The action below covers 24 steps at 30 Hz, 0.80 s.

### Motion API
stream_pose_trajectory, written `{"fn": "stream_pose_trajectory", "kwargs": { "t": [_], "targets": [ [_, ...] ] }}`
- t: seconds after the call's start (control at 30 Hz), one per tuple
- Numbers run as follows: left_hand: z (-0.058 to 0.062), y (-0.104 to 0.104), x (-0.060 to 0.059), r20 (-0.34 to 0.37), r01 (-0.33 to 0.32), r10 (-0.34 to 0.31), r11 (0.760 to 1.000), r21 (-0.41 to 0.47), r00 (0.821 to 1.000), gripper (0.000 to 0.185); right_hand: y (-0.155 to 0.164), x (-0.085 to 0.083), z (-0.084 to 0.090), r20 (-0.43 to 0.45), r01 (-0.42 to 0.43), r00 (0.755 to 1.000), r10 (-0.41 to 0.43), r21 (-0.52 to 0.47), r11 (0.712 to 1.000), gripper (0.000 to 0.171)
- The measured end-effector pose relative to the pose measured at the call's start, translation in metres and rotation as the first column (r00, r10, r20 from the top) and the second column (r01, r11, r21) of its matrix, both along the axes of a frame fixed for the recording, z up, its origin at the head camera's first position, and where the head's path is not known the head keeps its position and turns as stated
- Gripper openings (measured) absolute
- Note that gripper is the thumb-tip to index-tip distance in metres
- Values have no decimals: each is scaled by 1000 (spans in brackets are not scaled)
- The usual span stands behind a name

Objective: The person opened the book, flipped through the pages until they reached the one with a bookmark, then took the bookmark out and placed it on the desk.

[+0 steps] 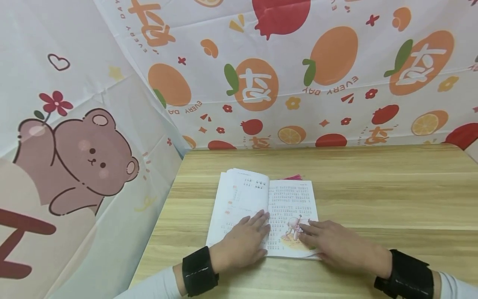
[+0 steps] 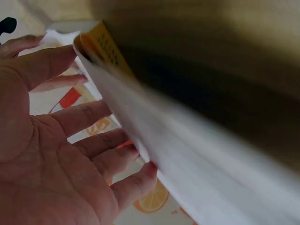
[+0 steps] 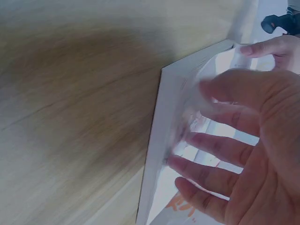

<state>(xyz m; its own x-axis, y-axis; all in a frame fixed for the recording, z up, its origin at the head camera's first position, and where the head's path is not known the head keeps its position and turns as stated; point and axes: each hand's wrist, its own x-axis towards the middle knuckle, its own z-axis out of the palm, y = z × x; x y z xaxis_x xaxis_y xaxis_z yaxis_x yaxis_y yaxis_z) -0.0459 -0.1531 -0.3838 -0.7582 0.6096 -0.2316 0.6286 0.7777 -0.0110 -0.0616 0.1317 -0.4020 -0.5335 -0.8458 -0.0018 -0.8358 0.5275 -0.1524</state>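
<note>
Two hands flat, fingers straight, on open white illustrated paperback book (image 1: 263,207) mid pale wooden desk (image 1: 373,195): left hand (image 1: 242,243), right hand (image 1: 336,245). Only head view shows fruit-print curtain (image 1: 298,70), "EVERY DAY"; wrist views blurred.

book (image 1: 261,207) text too small to read, lower pages under hands, wrist views blurred

The head camera looks forward and down from above the table's near edge, taking in the whole open book (image 1: 263,209), both hands and the printed fabric walls (image 1: 284,70) behind. The left wrist camera sits very close under the left hand (image 2: 56,154), facing the book's page edges. The right wrist camera, equally close, faces the right hand (image 3: 253,140) at the book's corner. All three share the book.
</note>
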Motion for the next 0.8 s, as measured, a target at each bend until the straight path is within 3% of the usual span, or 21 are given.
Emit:
{"fn": "stream_pose_trajectory", "kwargs": {
  "t": [0.13, 0.27, 0.43, 0.5, 0.57, 0.67, 0.8],
  "targets": [
    [-6, 3, 1, 42, -17, 16, 1000, 24, 999, 75, -4, 1, 3, -31, 19, 999, -18, 7, 1000, 49],
    [-10, 9, 3, 85, -66, 60, 996, 65, 995, 87, -9, -1, 6, -146, 2, 989, -3, -5, 1000, 46],
    [-13, 17, 6, 25, -78, 76, 993, 92, 997, 84, -19, -4, 12, -356, -78, 934, 31, -119, 990, 56],
    [-12, 18, 7, 0, -88, 89, 990, 108, 996, 77, -22, -4, 14, -412, -108, 911, 23, -184, 977, 48],
    [-10, 18, 7, -20, -105, 108, 986, 131, 994, 75, -25, -3, 16, -435, -123, 901, 3, -248, 961, 42],
    [-3, 18, 8, -41, -137, 147, 971, 195, 988, 87, -25, -1, 17, -433, -104, 900, -44, -312, 944, 53],
    [6, 14, 10, -142, -137, 179, 955, 261, 974, 109, -19, 2, 15, -395, -26, 913, -103, -308, 951, 55]
  ]
}}
